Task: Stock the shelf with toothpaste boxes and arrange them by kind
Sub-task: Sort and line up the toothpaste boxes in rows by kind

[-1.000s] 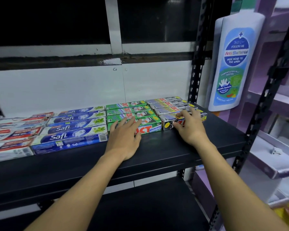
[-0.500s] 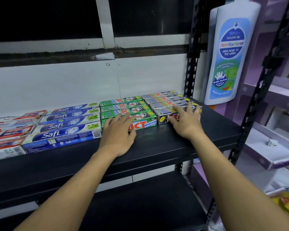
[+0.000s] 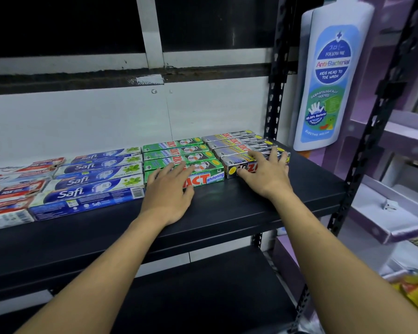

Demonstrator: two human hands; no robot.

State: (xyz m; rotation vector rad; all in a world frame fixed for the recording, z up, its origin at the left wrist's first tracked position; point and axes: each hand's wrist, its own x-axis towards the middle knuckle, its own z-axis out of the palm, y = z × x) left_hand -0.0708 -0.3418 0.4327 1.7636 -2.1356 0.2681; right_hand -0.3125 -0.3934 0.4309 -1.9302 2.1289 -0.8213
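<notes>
Pressing flat and released, left grip (image 3: 169, 189) on the front green box (image 3: 210, 178), right grip (image 3: 263, 174) on the silver box (image 3: 232, 168) just right of it, apparently squaring each kind's row on the shelf (image 3: 251, 201).

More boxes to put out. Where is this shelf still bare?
Bare: the front strip of the black shelf before all rows, widest right of the silver Zact boxes. Crowded: the back, with red-and-white boxes, Safi boxes, green Zact boxes and silver ones side by side; left hand on green, right hand on silver.
</notes>
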